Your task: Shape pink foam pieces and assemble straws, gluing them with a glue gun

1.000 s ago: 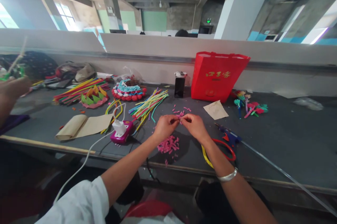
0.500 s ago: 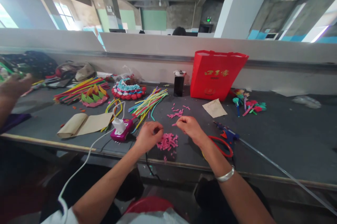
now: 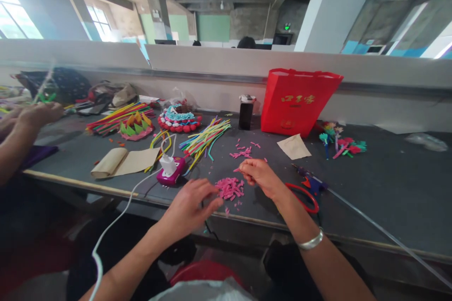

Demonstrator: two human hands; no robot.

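My right hand (image 3: pixel 259 176) pinches a short pink piece (image 3: pixel 236 169) between thumb and fingertips, just above the dark table. Below and left of it lies a heap of short pink pieces (image 3: pixel 231 188), with a smaller group of pink pieces (image 3: pixel 243 152) farther back. My left hand (image 3: pixel 192 202) is at the heap's left side, thumb apart from the fingers and nothing visible in it. Whether its fingertips touch the heap I cannot tell. By my right forearm lie red-handled scissors (image 3: pixel 312 204), partly hidden, and a blue glue gun (image 3: pixel 314 183) with a long clear stick.
Left of the heap are a purple power block (image 3: pixel 172 174) with a white cable, a brown paper roll (image 3: pixel 109 163) and colourful fuzzy stems (image 3: pixel 206 136). Behind stand a black bottle (image 3: pixel 246 112) and a red bag (image 3: pixel 300 103). A co-worker's hands (image 3: pixel 38 115) are at far left.
My left hand has drawn back toward the front edge and its fingers have opened. My right hand still holds the pink piece. The view has shifted slightly left.
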